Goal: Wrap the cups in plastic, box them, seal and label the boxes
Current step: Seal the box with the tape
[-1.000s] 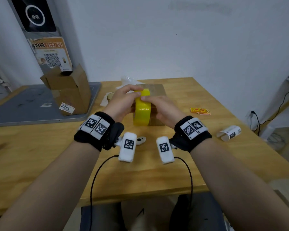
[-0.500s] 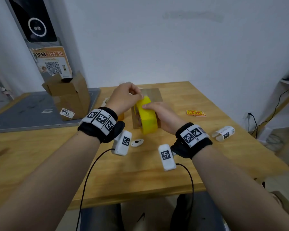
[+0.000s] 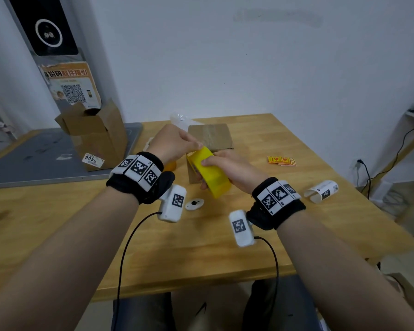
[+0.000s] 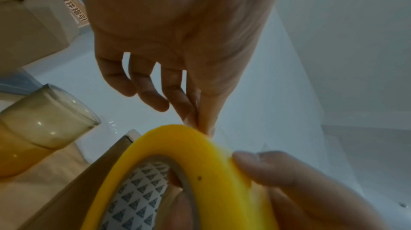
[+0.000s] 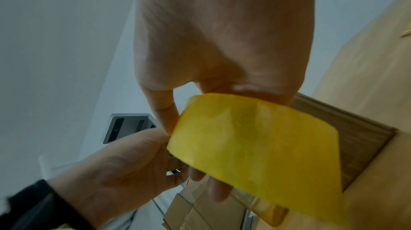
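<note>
— Holding what, exactly, in the middle there?

— A roll of yellow packing tape [image 3: 209, 173], lifted above the worktop [image 3: 225, 247]. The right hand [image 3: 234, 168] has it: thumb on the outer yellow face, fingers curled through the core, so that grip is closed round the roll. In the left wrist view the core's inner face shows a grey triangle print.

— And the other hand?

— The left hand [image 3: 175, 143] pinches at the far upper edge of the roll with thumb and forefinger pressed together; the other fingers hang loosely curled. Whether a loose tape end lies in that pinch is too small to tell.

— Where are the boxes?

— A closed cardboard box [image 3: 210, 139] stands on the worktop just behind and under the roll, with a strip of clear tape along its top seam. At far left a second cardboard box [image 3: 96, 137] stands with its flaps open, on a grey mat [image 3: 34, 161], and carries a white sticker reading 9466.

— Any cups?

— One: an amber glass cup [image 4: 42, 124] just left of the closed box, mostly hidden behind the left wrist in the head view.

— Anything else?

— Crumpled clear plastic [image 3: 179, 118] lies beyond the left hand. A small white oval object [image 3: 194, 204] sits near the wrists. To the right lie yellow and red stickers [image 3: 281, 161], and nearer, a curled strip of white labels [image 3: 322, 191] marked 102.
</note>
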`<state>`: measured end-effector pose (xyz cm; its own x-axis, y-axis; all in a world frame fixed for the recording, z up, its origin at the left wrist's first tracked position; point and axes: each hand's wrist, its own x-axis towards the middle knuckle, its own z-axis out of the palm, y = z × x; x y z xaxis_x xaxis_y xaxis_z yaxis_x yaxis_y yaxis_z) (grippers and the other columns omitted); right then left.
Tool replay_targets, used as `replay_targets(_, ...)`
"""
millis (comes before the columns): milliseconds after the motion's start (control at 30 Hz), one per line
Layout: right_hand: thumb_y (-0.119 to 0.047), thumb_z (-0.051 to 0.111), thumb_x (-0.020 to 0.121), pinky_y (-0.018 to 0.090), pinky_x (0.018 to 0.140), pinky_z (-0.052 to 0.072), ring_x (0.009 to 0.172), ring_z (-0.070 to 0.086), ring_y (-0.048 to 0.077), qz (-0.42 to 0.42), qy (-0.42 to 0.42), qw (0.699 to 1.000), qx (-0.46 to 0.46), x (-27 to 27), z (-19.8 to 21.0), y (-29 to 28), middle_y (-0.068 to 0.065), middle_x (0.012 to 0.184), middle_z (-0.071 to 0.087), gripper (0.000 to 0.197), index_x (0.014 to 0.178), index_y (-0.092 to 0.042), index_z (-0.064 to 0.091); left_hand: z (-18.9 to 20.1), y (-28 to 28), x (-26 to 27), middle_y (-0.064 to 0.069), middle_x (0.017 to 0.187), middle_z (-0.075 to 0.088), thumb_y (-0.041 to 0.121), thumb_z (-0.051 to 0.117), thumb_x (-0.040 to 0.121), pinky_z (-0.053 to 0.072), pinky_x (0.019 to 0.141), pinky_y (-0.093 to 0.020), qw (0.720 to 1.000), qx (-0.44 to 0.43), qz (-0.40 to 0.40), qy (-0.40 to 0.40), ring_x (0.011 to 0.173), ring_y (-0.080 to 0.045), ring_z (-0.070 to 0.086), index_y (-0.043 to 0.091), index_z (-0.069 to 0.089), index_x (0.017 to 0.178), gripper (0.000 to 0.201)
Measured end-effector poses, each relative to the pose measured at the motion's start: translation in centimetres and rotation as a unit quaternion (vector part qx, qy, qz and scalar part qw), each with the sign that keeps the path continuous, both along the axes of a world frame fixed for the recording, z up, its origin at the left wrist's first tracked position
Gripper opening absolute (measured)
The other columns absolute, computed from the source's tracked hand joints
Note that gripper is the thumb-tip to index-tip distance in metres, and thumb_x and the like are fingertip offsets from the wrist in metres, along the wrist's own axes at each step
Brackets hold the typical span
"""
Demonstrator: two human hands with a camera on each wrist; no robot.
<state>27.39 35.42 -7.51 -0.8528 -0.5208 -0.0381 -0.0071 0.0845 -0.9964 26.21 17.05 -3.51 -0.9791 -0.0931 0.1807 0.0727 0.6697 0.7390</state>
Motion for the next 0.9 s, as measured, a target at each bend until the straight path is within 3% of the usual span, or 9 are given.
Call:
replay_targets(133,-0.014,0.059,0.101,0.041,0.078,0.059,0.075,0.07,0.034,0.051,0.009,0.999,-0.003,-0.9,-0.4,0.6,0.023,0.091,0.072,0.023,0.111,0.005,0.064,-0.9,0.0,-1.0,0.008,0.087,0.076,0.028,0.08,0.087,0.051,0.08,-0.028,0.999,0.027,0.013,0.023,0.088,-0.008,0.067,0.025,0.081,0.08,0.008)
replay_targets(233,-0.017,0.063,0.095,0.049,0.088,0.056,0.087,0.069,0.037,0.123,-0.031,0.991,-0.047,-1.9,-1.0,1.7,0.029,0.1,0.068,0.048,0.13,0.014,0.052,-1.1,-0.9,-1.7,0.013,0.085,0.075,0.021,0.079,0.088,0.052,0.085,-0.024,0.996,0.081,0.008,0.023,0.087,-0.001,0.067,0.025,0.079,0.078,0.01)
replay_targets(333,-0.025,0.07,0.092,0.052,0.093,0.055,0.092,0.071,0.038,0.119,-0.013,0.993,-0.014,-3.0,-0.9,2.5,0.028,0.103,0.072,0.052,0.127,0.012,0.057,-1.9,-1.4,-2.2,0.014,0.085,0.075,0.02,0.079,0.089,0.052,0.083,-0.023,0.993,0.111,0.02,0.04,0.087,0.001,0.068,0.024,0.079,0.079,0.011)
replay_targets(433,-0.035,0.071,0.096,0.034,0.077,0.061,0.087,0.076,0.033,0.062,0.054,0.986,0.142,-3.5,0.2,2.5,0.017,0.092,0.079,0.042,0.111,0.004,0.068,-2.4,-1.4,-2.4,0.017,0.085,0.074,0.023,0.078,0.09,0.049,0.082,-0.021,0.981,0.164,0.058,0.08,0.089,0.003,0.066,0.031,0.076,0.074,0.018)
replay_targets(533,-0.053,0.059,0.099,0.015,0.05,0.05,0.063,0.073,0.02,-0.053,0.13,0.961,0.237,-4.0,0.2,3.7,0.006,0.069,0.076,0.053,0.086,-0.005,0.076,-2.1,-2.2,-2.6,0.016,0.089,0.076,0.03,0.08,0.089,0.051,0.086,-0.022,0.974,0.189,0.073,0.096,0.095,0.0,0.068,0.031,0.077,0.075,0.014)
replay_targets(600,-0.048,0.059,0.101,0.019,0.058,0.054,0.063,0.073,0.021,-0.03,0.118,0.974,0.192,-4.0,0.1,4.9,0.013,0.073,0.077,0.048,0.08,-0.008,0.074,-2.1,-2.8,-2.7,0.015,0.086,0.074,0.03,0.079,0.09,0.049,0.076,-0.015,0.971,0.203,0.08,0.096,0.081,0.008,0.065,0.027,0.079,0.085,0.006)
replay_targets(700,-0.043,0.065,0.098,0.034,0.078,0.058,0.079,0.075,0.027,0.023,0.094,0.989,0.112,-4.3,-0.6,6.4,0.016,0.084,0.078,0.034,0.082,-0.015,0.076,-2.8,-3.8,-3.0,0.012,0.082,0.071,0.028,0.078,0.09,0.047,0.07,-0.013,0.956,0.25,0.106,0.109,0.068,0.008,0.06,0.017,0.079,0.101,0.016)
replay_targets(800,-0.047,0.069,0.095,0.026,0.071,0.051,0.073,0.071,0.015,-0.048,0.155,0.976,0.143,-5.2,-0.4,7.1,0.006,0.075,0.076,0.04,0.078,-0.012,0.076,-3.5,-4.5,-3.0,0.011,0.08,0.07,0.029,0.078,0.091,0.045,0.068,-0.016,0.945,0.283,0.133,0.1,0.066,0.005,0.058,0.02,0.079,0.098,0.011)
replay_targets(900,-0.056,0.076,0.086,0.034,0.063,0.043,0.062,0.063,0.018,-0.117,0.216,0.948,0.202,-6.5,0.6,8.1,0.013,0.066,0.066,0.064,0.078,0.007,0.068,-5.0,-4.2,-2.4,0.012,0.087,0.074,0.032,0.078,0.09,0.045,0.065,-0.018,0.931,0.319,0.154,0.087,0.069,0.002,0.06,0.024,0.079,0.1,0.013)
